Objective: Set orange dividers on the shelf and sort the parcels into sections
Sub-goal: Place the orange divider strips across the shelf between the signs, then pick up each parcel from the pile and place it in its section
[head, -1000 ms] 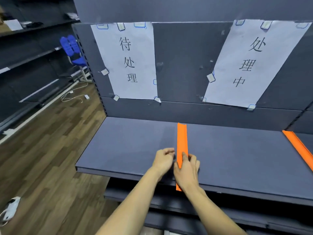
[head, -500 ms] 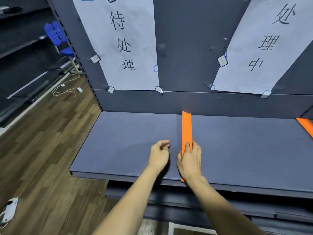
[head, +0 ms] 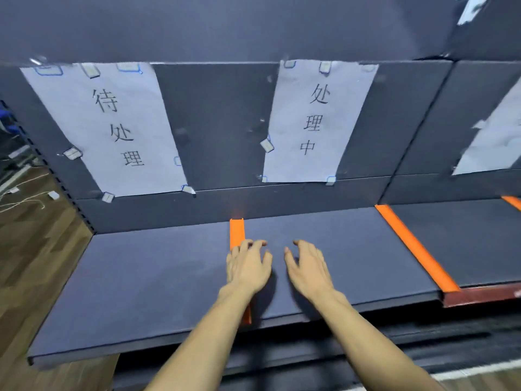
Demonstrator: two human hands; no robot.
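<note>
A wide dark grey shelf (head: 141,277) spans the view. Two white paper signs (head: 107,128) hang at eleven and one o'clock. An orange divider (head: 236,231) runs front to back at centre, another (head: 414,246) at three o'clock. Left hand (head: 248,268) hovers over the centre divider, right hand (head: 308,270) beside it, both spread, holding nothing.

left sheet (head: 107,128) 待处理, middle sheet (head: 317,122) 处理中

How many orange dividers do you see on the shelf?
3. One orange divider lies mid-shelf, partly under the left hand; a second divider lies to its right; a third divider is cut off at the far right edge.
</note>
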